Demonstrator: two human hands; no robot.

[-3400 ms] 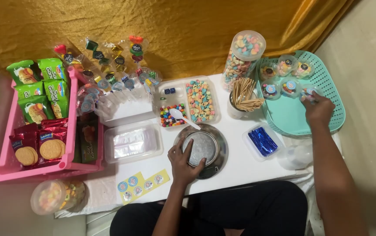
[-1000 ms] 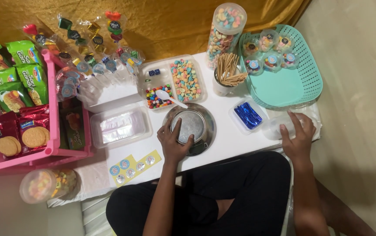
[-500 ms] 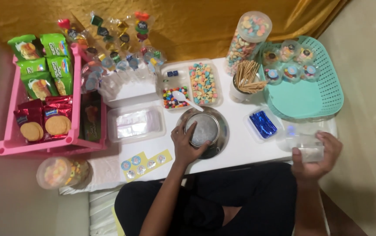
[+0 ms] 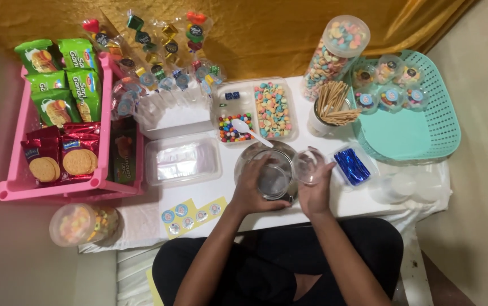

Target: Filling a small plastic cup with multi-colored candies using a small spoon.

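While the left hand [image 4: 253, 190] grips the round steel bowl [image 4: 266, 169], the right hand [image 4: 316, 190] fingers clasp a small clear plastic cup [image 4: 310, 166]; filling seems next.

A low white counter [image 4: 221, 190] carries a round metal bowl [image 4: 266, 170], a clear rectangular plastic box [image 4: 183, 160], a divided tray of coloured candies [image 4: 255, 111], a cup of wooden sticks [image 4: 329, 110], a yellow sticker strip [image 4: 193, 215] and a teal plastic basket [image 4: 419, 136].
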